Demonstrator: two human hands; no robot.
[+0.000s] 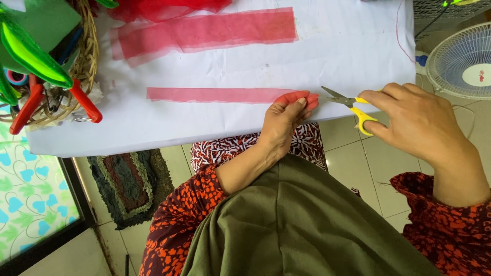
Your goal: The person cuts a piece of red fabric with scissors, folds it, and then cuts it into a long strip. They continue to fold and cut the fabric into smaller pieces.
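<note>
fingers (pixel 299 102) of my left hand (pixel 284 125) are pinched around the right end of a narrow red mesh strip (pixel 215 94), which lies flat across the white sheet (pixel 332 51) covering the table. just right of that, small yellow-handled scissors (pixel 350 105) point their blades at the pinched end, blades slightly parted. my right hand (pixel 414 122) is clenched through the scissor loops. further back on the sheet i see a wider red mesh band (pixel 204 31).

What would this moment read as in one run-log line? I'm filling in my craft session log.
left hand: pinning red mesh strip end on white sheet | right hand: holding yellow-handled scissors, blades open beside strip end
</note>
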